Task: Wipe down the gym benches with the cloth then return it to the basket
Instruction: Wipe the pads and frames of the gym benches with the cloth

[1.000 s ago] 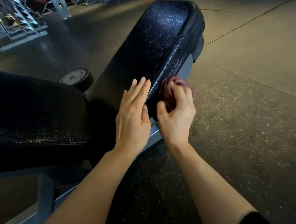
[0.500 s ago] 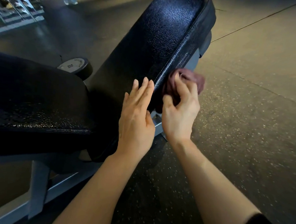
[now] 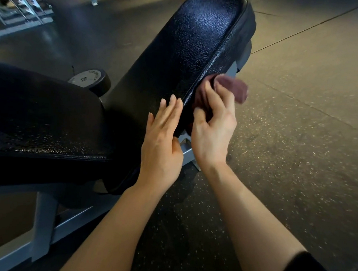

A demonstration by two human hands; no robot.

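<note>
A single wide-angle view comes from a camera worn on the person's head, looking forward and steeply down along both forearms. It sits close to the work: the left hand (image 3: 163,138) and the right hand (image 3: 213,130) fall near the centre of the frame, with the forearms running back to the bottom edge. Just beyond the hands the tilted backrest (image 3: 191,52) climbs toward the top edge. Left of the left hand lies the flat seat pad (image 3: 43,114). Right of the right hand the speckled floor (image 3: 299,142) fills the frame. Straight lines bend near the edges. No second view shares the scene.
</note>
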